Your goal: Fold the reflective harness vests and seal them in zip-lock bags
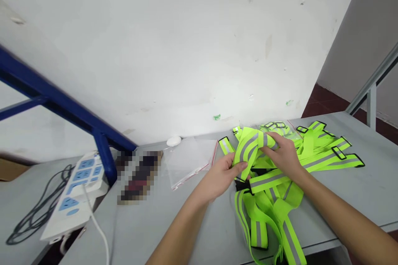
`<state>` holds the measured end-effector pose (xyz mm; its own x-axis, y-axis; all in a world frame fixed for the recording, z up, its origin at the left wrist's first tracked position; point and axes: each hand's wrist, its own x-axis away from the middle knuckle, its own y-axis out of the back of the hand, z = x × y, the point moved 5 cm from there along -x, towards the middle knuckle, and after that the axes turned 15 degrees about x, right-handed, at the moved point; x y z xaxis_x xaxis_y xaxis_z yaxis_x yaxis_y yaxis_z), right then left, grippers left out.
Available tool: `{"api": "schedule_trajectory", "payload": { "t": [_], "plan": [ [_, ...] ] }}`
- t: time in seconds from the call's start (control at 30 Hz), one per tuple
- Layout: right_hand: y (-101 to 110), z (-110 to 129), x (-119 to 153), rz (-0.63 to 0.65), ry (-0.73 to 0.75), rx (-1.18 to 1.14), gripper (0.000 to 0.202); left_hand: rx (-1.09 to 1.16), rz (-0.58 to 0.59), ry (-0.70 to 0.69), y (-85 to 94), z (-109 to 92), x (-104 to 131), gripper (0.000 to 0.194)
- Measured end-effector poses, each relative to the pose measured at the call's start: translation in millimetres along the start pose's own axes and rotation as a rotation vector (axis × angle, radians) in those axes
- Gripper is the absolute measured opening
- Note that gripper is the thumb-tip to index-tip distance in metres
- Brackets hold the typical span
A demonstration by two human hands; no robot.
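Both hands grip one neon yellow-green reflective strap (248, 145) with a grey stripe, bent into a loop above the table. My left hand (224, 174) pinches its lower left part between thumb and fingers. Over on the right, my right hand (283, 152) is closed on the strap's folded upper part. Beneath and around them lies a heap of similar reflective straps (323, 158) with black buckles. Some straps (290, 232) hang toward the table's front edge. A black piece on the straps shows just below my left fingers; its shape is partly covered.
Left of the straps lies a clear zip bag (189, 161) with a red seal line, beside a white rounded object (173, 140). Another clear bag (290, 130) holds straps at the back. A white power strip (76, 203) with cables and a blue metal frame (104, 153) stand left.
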<state>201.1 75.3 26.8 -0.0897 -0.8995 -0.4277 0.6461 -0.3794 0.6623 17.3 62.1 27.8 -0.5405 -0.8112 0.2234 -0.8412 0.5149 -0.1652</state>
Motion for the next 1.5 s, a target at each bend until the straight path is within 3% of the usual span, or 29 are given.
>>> {"api": "schedule_trajectory", "payload": {
  "t": [0.13,0.33,0.4,0.53,0.63,0.7,0.8,0.9,1.0,1.23,1.4,1.5],
  "plan": [
    [-1.6,3.6,1.6,0.095,-0.077,-0.113,0.027,-0.134,-0.064,-0.103,8.4,9.9,-15.4,0.025],
    [-5.7,4.0,1.4,0.22,-0.149,-0.2,0.021,-0.195,-0.02,-0.161,12.5,11.6,-34.3,0.02],
    [-4.9,1.2,-0.4,0.219,-0.165,-0.247,0.023,-0.268,-0.105,-0.245,13.4,4.3,-35.3,0.017],
    [-3.5,-3.4,-2.2,0.183,-0.19,-0.38,0.028,-0.363,-0.392,-0.353,14.6,-2.0,-33.8,0.018],
    [-3.7,-4.5,-1.7,0.137,-0.179,-0.419,0.029,-0.164,-0.547,-0.386,13.0,3.1,-32.7,0.043],
    [-4.6,-3.6,-0.6,0.097,-0.154,-0.403,0.029,0.01,-0.574,-0.408,8.8,7.2,-32.7,0.04],
    [-10.3,0.0,3.0,0.075,-0.118,-0.385,0.027,0.154,-0.472,-0.436,-4.2,8.4,-32.9,0.026],
    [-20.7,4.7,8.0,0.122,-0.096,-0.404,0.026,0.386,-0.362,-0.406,-14.1,10.6,-31.6,0.03],
    [-29.5,8.7,12.4,0.19,-0.08,-0.443,0.027,0.644,-0.325,-0.368,-15.3,14.8,-31.0,0.034],
    [-41.8,10.8,21.1,0.471,-0.152,-0.516,0.031,0.763,-0.383,-0.246,-11.1,20.5,-32.0,0.043],
    [-38.3,10.8,19.6,0.342,-0.237,-0.488,0.043,0.871,-0.492,-0.347,-9.5,14.4,-28.6,0.042],
    [-44.3,14.4,24.2,0.472,-0.279,-0.587,0.045,0.941,-0.53,-0.373,-4.7,14.6,-29.6,0.036]
  ]
}}
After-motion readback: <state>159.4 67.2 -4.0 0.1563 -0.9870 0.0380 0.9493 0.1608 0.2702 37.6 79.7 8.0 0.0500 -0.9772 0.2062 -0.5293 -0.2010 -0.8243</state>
